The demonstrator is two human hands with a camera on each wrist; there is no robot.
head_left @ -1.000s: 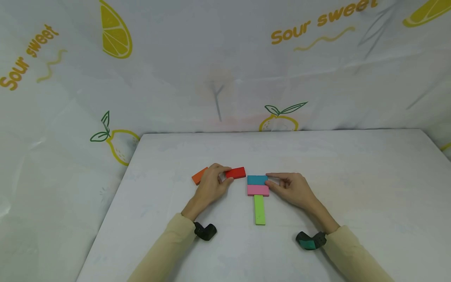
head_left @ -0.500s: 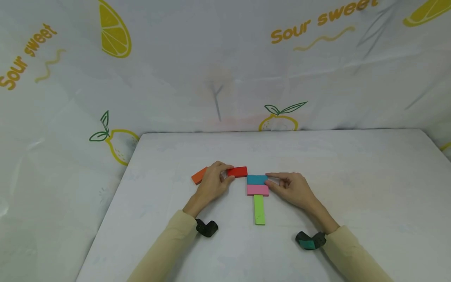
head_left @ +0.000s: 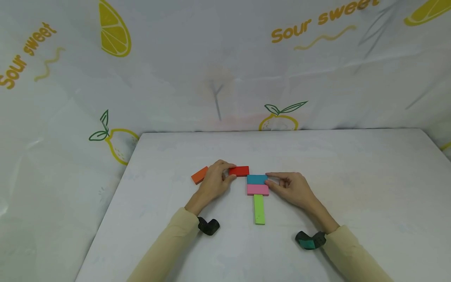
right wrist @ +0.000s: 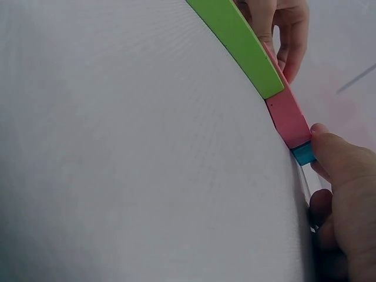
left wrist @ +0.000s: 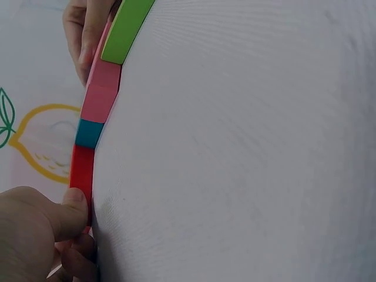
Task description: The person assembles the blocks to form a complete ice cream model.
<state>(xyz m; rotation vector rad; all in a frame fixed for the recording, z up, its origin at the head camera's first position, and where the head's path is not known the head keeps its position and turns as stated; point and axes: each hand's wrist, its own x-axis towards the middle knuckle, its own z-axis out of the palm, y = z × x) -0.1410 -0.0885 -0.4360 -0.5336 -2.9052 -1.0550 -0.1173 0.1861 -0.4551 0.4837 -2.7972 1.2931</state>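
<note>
My left hand [head_left: 215,178] pinches the left end of a red block [head_left: 240,171] between thumb and fingers. That block lies flat on the table, its right end by the upper left corner of a blue block [head_left: 256,179]. The thumb and forefinger of my right hand [head_left: 295,188] hold the blue block by its right end. Directly below it, a pink block [head_left: 257,189] lies against its long side. A green block [head_left: 259,209] runs down from the middle of the pink one. In the left wrist view, my left thumb presses the side of the red block [left wrist: 82,170].
An orange block [head_left: 200,175] lies slanted to the left of my left hand, partly hidden by it. The white table [head_left: 352,176] ends at a back edge, behind which hangs a sheet [head_left: 176,78] printed with lemons and words.
My left hand has slid the red block a little to the right and straightened it, closer to the blue block. My right hand and the other blocks have stayed in place.
</note>
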